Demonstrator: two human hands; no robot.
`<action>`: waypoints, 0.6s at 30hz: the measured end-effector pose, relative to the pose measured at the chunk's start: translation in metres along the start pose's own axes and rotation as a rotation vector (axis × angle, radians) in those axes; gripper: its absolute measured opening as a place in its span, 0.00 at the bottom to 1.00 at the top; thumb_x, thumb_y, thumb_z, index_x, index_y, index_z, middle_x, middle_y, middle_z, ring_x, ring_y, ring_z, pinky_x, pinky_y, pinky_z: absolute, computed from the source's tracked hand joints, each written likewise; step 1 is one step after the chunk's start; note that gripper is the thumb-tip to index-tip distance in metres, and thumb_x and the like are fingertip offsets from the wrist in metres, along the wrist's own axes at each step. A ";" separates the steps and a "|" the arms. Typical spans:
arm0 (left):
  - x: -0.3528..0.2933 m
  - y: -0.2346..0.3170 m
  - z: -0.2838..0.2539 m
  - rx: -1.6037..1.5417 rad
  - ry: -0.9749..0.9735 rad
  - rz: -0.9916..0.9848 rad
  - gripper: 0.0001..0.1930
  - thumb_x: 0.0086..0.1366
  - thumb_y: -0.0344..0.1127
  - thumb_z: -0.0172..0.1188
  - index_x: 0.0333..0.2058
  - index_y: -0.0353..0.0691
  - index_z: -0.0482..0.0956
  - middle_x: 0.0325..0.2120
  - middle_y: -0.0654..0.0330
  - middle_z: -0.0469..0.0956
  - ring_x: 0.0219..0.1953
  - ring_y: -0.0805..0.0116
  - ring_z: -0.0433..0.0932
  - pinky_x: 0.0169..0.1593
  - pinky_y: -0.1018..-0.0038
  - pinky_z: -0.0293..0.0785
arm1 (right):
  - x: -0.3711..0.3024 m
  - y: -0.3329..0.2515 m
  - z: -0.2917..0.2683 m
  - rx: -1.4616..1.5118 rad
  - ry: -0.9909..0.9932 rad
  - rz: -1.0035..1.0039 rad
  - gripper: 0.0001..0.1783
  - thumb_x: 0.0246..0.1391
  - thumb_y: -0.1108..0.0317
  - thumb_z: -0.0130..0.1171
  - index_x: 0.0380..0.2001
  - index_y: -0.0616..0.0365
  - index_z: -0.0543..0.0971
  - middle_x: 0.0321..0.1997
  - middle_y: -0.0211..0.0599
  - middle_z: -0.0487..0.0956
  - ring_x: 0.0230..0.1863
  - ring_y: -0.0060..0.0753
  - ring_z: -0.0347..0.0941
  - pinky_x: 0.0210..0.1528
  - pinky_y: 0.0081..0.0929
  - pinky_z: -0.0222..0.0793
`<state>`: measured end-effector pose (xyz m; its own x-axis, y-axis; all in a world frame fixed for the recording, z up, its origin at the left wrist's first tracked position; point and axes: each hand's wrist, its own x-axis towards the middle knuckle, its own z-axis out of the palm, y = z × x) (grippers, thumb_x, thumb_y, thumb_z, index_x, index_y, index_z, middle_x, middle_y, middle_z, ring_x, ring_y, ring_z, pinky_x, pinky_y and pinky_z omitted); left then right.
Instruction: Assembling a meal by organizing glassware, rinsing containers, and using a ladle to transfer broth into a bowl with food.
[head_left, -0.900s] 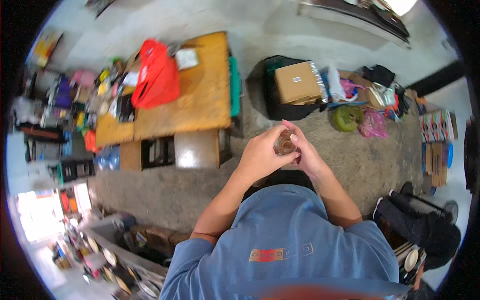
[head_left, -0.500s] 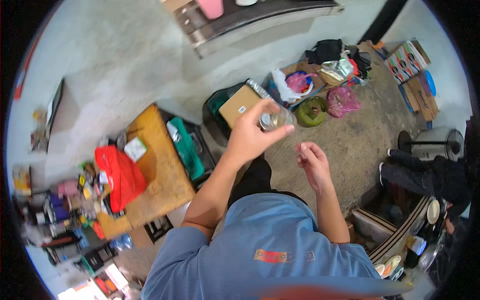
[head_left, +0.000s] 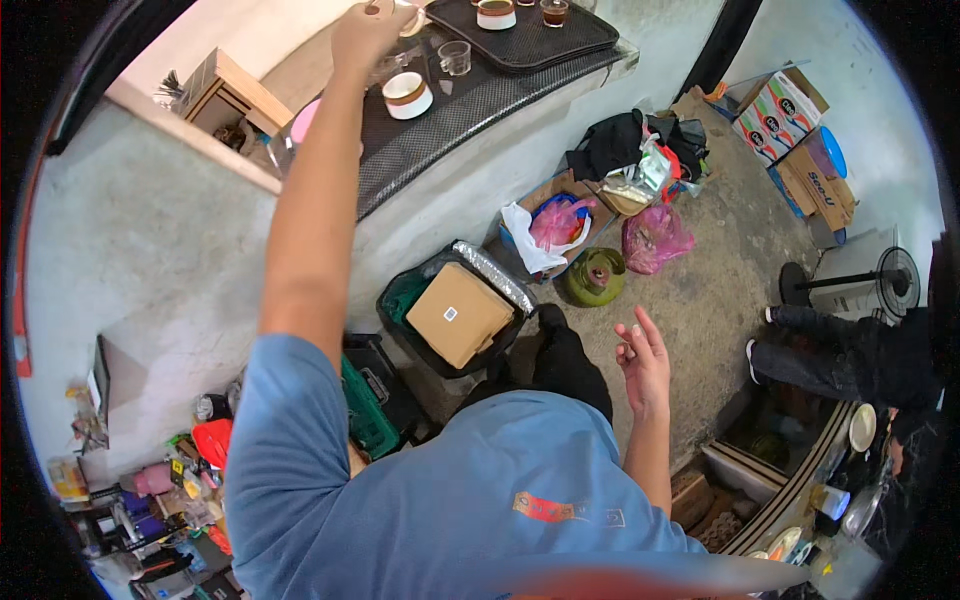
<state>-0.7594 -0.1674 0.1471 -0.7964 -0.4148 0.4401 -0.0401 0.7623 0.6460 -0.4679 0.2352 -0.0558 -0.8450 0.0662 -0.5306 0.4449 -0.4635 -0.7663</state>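
My left hand [head_left: 366, 38] reaches up to the dark counter [head_left: 440, 135] at the top edge. Its fingers curl, partly cut off by the frame, and what they grip cannot be made out. A pale cup [head_left: 411, 20] is right beside these fingers. Just below stands a white cup with a brown band [head_left: 407, 97], close to a clear glass mug [head_left: 455, 58]. My right hand [head_left: 645, 362] hangs in the air over the floor, palm partly up, fingers loosely apart and holding nothing.
A black tray [head_left: 530, 45] bears another banded cup [head_left: 496, 14] and a small glass of dark liquid [head_left: 555, 12]. Below lie a cardboard box [head_left: 460, 315] in a lined bag, a green gas cylinder [head_left: 594, 278] and a pink plastic bag [head_left: 657, 240]. At right are a fan [head_left: 897, 277] and a person's legs [head_left: 815, 365].
My left arm has swung up and left to the counter from in front of my body, where that hand held a small clear glass. The view has shifted, showing more countertop. My right hand's fingers have straightened.
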 end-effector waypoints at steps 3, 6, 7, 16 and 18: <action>0.085 -0.073 0.073 0.290 -0.089 0.112 0.34 0.45 0.67 0.65 0.18 0.33 0.81 0.13 0.54 0.76 0.21 0.61 0.78 0.33 0.66 0.75 | 0.042 -0.015 -0.018 0.023 0.007 0.035 0.18 0.62 0.61 0.56 0.52 0.55 0.74 0.37 0.28 0.78 0.31 0.17 0.69 0.35 0.16 0.66; 0.129 -0.088 0.114 0.501 -0.190 0.106 0.34 0.44 0.67 0.65 0.20 0.32 0.81 0.17 0.52 0.79 0.24 0.60 0.80 0.32 0.66 0.75 | 0.087 -0.039 -0.031 0.026 0.009 0.104 0.19 0.61 0.60 0.57 0.53 0.54 0.74 0.38 0.29 0.78 0.32 0.17 0.69 0.34 0.17 0.64; 0.128 -0.078 0.119 0.505 -0.255 0.103 0.35 0.42 0.68 0.66 0.21 0.32 0.82 0.21 0.50 0.81 0.27 0.58 0.81 0.34 0.66 0.75 | 0.100 -0.049 -0.036 0.015 0.022 0.079 0.19 0.61 0.59 0.58 0.52 0.54 0.74 0.39 0.29 0.77 0.32 0.17 0.69 0.34 0.17 0.63; 0.156 -0.102 0.172 0.664 -0.439 0.012 0.39 0.39 0.69 0.68 0.27 0.28 0.82 0.28 0.45 0.82 0.31 0.57 0.82 0.39 0.65 0.76 | 0.192 -0.101 -0.078 0.018 0.164 0.072 0.19 0.60 0.57 0.58 0.51 0.53 0.75 0.39 0.26 0.76 0.33 0.17 0.66 0.35 0.18 0.61; 0.154 -0.098 0.180 0.663 -0.437 0.036 0.42 0.39 0.70 0.68 0.27 0.24 0.82 0.27 0.43 0.81 0.29 0.56 0.81 0.38 0.63 0.75 | 0.202 -0.104 -0.080 0.019 0.172 0.098 0.19 0.60 0.57 0.58 0.51 0.52 0.75 0.38 0.26 0.76 0.33 0.17 0.66 0.35 0.17 0.61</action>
<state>-0.9870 -0.2163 0.0395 -0.9632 -0.2567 0.0802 -0.2515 0.9654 0.0692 -0.6615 0.3670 -0.1127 -0.7343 0.1691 -0.6574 0.5155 -0.4913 -0.7021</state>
